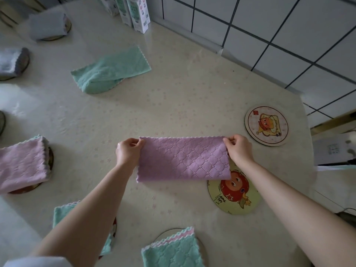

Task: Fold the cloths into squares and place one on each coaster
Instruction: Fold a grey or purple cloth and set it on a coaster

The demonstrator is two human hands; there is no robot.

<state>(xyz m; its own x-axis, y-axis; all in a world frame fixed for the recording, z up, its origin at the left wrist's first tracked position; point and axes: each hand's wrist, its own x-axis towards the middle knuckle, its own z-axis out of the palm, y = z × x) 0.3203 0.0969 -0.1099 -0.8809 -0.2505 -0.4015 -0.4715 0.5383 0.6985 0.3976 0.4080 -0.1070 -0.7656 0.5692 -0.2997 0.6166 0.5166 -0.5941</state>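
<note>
A purple quilted cloth [183, 160], folded into a long strip, hangs stretched between my hands above the table. My left hand [128, 152] pinches its upper left corner and my right hand [239, 149] pinches its upper right corner. The strip's right end overlaps a round coaster with a red cartoon fruit [234, 195]. Another bare coaster with a yellow cartoon figure [266, 125] lies further back on the right. A loosely folded green cloth [111, 73] lies on the table at the back.
Folded cloths sit on coasters along the left and near edges: two grey [49, 26] [11, 62], one pink [22, 164], two green [61, 214] [172, 251]. Cartons [137, 14] stand at the back by a tiled wall [289, 35]. The table's right edge [308, 135] is close.
</note>
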